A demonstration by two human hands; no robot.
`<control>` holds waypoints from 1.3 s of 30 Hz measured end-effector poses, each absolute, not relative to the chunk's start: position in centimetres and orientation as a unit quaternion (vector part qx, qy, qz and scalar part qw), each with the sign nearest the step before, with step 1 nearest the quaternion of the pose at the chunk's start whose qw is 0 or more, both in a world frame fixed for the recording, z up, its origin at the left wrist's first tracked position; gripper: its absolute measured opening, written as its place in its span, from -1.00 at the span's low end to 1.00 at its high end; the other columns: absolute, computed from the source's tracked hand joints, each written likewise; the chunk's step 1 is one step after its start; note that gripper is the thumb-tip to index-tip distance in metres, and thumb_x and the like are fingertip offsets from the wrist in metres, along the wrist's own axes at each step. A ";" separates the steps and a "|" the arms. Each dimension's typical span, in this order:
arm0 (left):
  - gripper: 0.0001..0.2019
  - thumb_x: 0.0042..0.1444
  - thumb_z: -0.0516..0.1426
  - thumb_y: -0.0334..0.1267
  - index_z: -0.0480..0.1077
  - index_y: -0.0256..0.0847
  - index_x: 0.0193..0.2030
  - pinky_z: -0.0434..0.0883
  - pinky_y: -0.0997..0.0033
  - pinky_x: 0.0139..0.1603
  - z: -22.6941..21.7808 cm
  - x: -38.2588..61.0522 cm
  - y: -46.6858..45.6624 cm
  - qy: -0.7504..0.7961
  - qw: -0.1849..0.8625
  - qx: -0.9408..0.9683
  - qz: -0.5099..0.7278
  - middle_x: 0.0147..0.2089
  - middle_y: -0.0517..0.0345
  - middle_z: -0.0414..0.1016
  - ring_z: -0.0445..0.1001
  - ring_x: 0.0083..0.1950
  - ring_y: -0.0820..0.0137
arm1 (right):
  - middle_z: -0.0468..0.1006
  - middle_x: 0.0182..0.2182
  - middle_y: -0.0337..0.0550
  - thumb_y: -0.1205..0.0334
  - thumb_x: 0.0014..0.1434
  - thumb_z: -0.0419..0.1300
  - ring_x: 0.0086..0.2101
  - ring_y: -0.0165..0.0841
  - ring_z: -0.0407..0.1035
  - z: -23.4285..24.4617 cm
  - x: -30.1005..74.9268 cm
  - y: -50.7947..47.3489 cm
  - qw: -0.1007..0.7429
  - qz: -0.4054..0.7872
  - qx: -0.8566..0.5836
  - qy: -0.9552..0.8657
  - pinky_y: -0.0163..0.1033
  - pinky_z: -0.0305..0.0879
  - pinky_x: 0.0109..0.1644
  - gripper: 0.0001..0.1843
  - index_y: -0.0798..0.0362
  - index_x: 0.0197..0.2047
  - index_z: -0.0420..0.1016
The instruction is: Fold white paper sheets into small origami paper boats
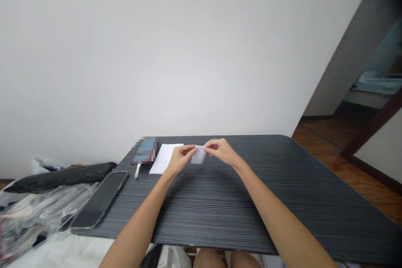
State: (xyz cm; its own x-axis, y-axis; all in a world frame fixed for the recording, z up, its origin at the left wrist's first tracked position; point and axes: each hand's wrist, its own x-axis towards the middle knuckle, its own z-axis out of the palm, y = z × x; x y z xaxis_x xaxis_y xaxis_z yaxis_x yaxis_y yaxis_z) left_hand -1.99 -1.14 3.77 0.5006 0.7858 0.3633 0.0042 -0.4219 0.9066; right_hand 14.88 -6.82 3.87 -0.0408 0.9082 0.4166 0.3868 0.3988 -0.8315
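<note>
Over the dark table (216, 209), head view: small white sheet (198, 156), between both hands.
Sheet axis: long side runs down from the pinched edge, lower end leaning left.
Left hand (181, 157): pinched on upper left corner.
Right hand (221, 150): pinched on upper right corner.

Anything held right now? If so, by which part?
Yes, a small white sheet, pinched at its upper edge: left hand at the upper left corner, right hand at the upper right.
</note>
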 end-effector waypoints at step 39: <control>-0.75 -0.06 0.08 -0.18 0.47 -0.35 -0.39 0.34 0.49 -0.40 3.3 -2.1 -1.2 0.260 0.364 0.789 0.422 -0.43 0.06 0.50 0.43 -0.40 0.38 | 0.43 -0.60 -0.20 0.15 -0.03 0.10 -0.55 -0.47 0.25 4.2 14.8 -7.3 0.424 0.149 -0.532 -0.718 -0.38 0.15 -0.47 -0.78 0.14 -0.48 0.44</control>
